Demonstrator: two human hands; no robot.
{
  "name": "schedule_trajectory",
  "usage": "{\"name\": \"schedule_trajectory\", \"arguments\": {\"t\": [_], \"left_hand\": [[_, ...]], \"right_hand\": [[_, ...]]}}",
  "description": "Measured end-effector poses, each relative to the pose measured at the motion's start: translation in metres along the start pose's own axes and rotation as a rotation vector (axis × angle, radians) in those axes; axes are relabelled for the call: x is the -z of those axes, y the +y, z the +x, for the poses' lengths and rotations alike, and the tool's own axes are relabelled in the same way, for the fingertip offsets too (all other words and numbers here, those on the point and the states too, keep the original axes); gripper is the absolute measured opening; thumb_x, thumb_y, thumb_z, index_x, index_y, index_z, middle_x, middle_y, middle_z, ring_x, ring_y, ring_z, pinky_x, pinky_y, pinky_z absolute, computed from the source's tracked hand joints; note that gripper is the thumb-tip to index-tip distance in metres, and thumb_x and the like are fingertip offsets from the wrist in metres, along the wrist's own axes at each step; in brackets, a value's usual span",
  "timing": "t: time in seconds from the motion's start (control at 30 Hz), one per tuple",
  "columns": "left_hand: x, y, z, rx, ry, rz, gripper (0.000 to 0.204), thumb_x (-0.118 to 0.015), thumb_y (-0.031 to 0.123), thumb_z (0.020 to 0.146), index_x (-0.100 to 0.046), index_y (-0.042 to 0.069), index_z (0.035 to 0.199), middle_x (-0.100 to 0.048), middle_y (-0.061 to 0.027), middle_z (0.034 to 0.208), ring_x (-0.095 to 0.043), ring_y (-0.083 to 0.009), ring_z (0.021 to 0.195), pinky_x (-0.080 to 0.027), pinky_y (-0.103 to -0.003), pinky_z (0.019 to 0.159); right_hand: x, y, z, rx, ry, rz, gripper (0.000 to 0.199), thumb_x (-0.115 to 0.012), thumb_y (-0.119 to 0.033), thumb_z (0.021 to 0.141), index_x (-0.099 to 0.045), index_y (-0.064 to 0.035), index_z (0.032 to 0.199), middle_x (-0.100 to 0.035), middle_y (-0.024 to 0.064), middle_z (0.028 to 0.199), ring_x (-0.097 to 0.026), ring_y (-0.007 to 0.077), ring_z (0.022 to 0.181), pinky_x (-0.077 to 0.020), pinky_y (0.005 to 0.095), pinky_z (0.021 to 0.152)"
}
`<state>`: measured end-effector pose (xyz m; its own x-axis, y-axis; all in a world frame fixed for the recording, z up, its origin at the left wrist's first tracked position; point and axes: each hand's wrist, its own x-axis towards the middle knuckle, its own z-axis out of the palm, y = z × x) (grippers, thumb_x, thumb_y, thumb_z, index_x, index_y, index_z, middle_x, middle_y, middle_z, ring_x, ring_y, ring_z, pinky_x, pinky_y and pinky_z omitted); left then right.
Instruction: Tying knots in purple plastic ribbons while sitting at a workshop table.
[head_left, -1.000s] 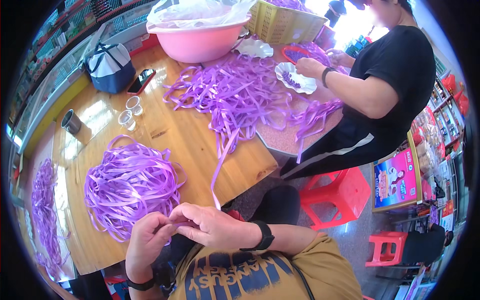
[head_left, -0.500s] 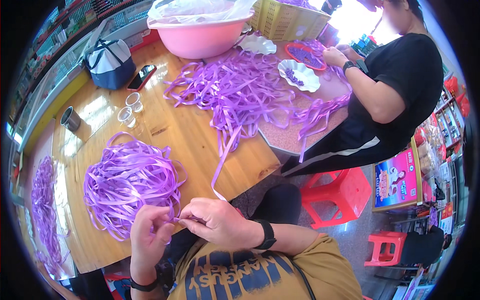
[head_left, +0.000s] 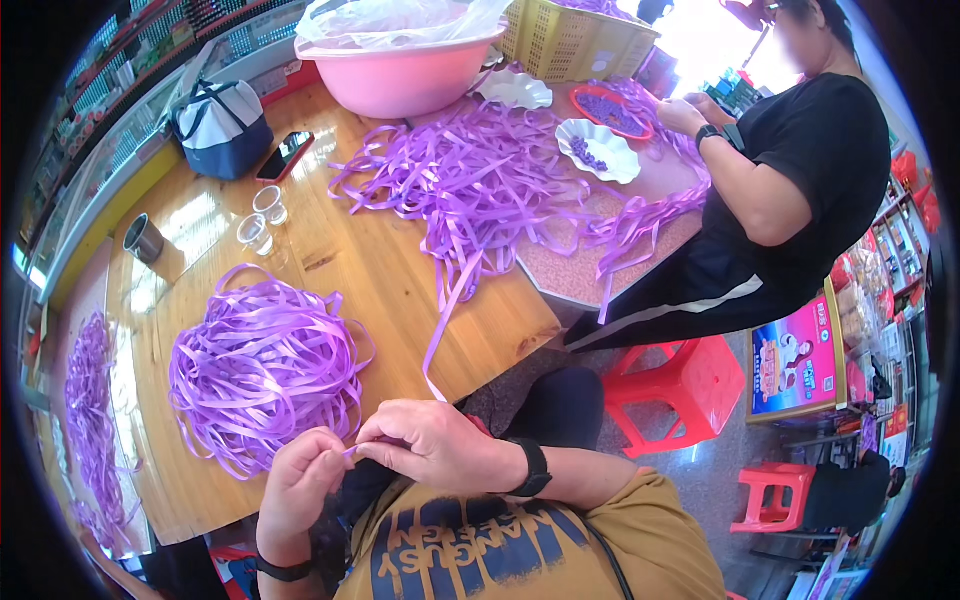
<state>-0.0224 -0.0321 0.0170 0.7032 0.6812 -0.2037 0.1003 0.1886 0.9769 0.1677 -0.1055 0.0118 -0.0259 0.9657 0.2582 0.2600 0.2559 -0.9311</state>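
Low over the table's near edge, my left hand (head_left: 303,478) and my right hand (head_left: 428,442) meet almost tip to tip. Both pinch a purple ribbon (head_left: 349,452), of which a short bit shows between the fingertips. A single ribbon strand (head_left: 436,352) runs from the loose far pile down to my right hand, where the fingers hide its end. Just beyond my left hand lies a big rounded heap of purple ribbon (head_left: 262,370). The larger tangled pile of ribbon (head_left: 478,180) spreads across the middle of the wooden table (head_left: 350,290).
A pink basin (head_left: 400,80) and a yellow crate (head_left: 570,45) stand at the back. Plastic cups (head_left: 255,235), a metal cup (head_left: 143,238), a phone (head_left: 286,157) and a bag (head_left: 222,130) sit left. Another person (head_left: 780,170) works at right, near a white dish (head_left: 598,150) and red stool (head_left: 675,390).
My left thumb and fingers have closed together at the ribbon, the hand shifting slightly down. My right hand stays nearly in place. The other person's hands have moved a little right.
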Motion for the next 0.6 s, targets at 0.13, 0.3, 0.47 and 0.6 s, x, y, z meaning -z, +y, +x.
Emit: {"name": "schedule_trajectory", "arguments": {"t": [0.13, 0.3, 0.47, 0.6], "left_hand": [[-0.011, -0.006, 0.007, -0.156, -0.013, -0.354, 0.017, -0.054, 0.012, 0.087, -0.058, -0.001, 0.078, -0.053, -0.0014, 0.073, -0.042, -0.0054, 0.055, -0.031, -0.018, 0.049], [-0.029, 0.002, 0.017, -0.463, 0.366, 0.478, 0.009, -0.056, 0.006, 0.084, -0.058, -0.001, 0.079, -0.05, -0.0022, 0.068, -0.045, -0.0092, 0.058, -0.036, -0.024, 0.051], [-0.031, 0.005, 0.012, -0.477, 0.253, 0.674, 0.007, -0.055, 0.002, 0.082, -0.057, -0.002, 0.077, -0.052, -0.0078, 0.069, -0.047, -0.015, 0.058, -0.036, -0.025, 0.053], [-0.025, 0.003, 0.004, -0.263, 0.065, 0.448, 0.01, -0.053, 0.003, 0.083, -0.054, -0.002, 0.075, -0.048, -0.0054, 0.068, -0.045, -0.0137, 0.058, -0.036, -0.024, 0.053]], "right_hand": [[-0.01, 0.002, 0.002, 0.146, 0.054, -0.021, 0.008, -0.062, -0.006, 0.079, -0.06, -0.0009, 0.085, -0.056, 0.0098, 0.072, -0.056, 0.0245, 0.064, -0.0449, 0.0311, 0.057], [-0.007, 0.002, 0.002, 0.238, 0.069, -0.282, 0.01, -0.063, -0.005, 0.078, -0.06, 0.0001, 0.086, -0.055, 0.0099, 0.07, -0.056, 0.0259, 0.059, -0.0449, 0.032, 0.052], [-0.001, 0.0, -0.006, 0.178, 0.124, -0.346, 0.008, -0.061, -0.005, 0.076, -0.054, -0.0017, 0.078, -0.051, 0.0098, 0.07, -0.055, 0.0272, 0.063, -0.0446, 0.0349, 0.054], [-0.002, -0.005, -0.008, 0.103, 0.123, -0.034, 0.012, -0.061, -0.003, 0.078, -0.059, 0.0006, 0.089, -0.057, 0.011, 0.077, -0.058, 0.0255, 0.069, -0.0467, 0.0312, 0.059]]}}
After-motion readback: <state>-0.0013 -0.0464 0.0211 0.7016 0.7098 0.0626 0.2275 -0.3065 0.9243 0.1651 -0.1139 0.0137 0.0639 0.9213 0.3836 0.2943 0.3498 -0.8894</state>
